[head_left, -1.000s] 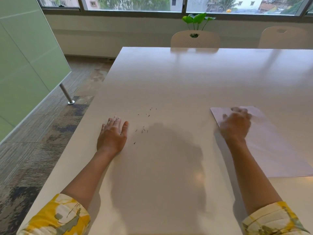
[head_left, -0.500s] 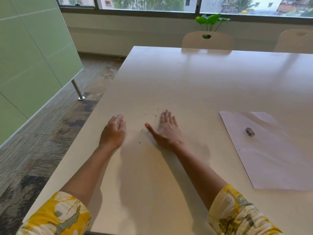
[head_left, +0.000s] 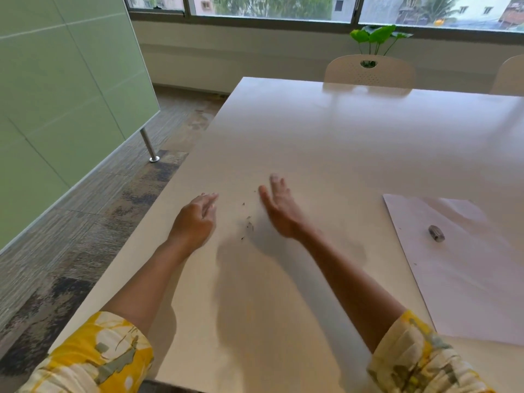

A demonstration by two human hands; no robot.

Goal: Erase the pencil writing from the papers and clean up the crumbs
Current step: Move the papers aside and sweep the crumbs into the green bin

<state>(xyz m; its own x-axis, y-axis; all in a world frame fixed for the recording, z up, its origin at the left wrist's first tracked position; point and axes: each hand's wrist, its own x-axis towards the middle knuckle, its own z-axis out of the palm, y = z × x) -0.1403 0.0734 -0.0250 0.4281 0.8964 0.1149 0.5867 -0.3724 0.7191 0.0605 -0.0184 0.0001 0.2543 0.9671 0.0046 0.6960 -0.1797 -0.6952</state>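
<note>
Dark eraser crumbs (head_left: 248, 222) lie scattered on the white table (head_left: 326, 143) between my two hands. My left hand (head_left: 195, 219) stands on its edge left of the crumbs, fingers together, holding nothing. My right hand (head_left: 279, 208) is open just right of the crumbs, tilted on its edge and slightly blurred. A white paper (head_left: 467, 268) lies at the right side of the table, with a small grey eraser (head_left: 436, 233) resting on it. A few crumbs speckle the paper near the eraser.
The table's left edge runs close to my left hand, with carpet floor (head_left: 93, 211) below. A green glass partition (head_left: 56, 109) stands at the left. Two pale chairs (head_left: 368, 70) and a green plant (head_left: 377, 38) sit beyond the table's far side.
My right hand left the eraser on the paper and crossed left to the crumbs. Both hands have since tilted up onto their edges, and the crumbs sit closer together.
</note>
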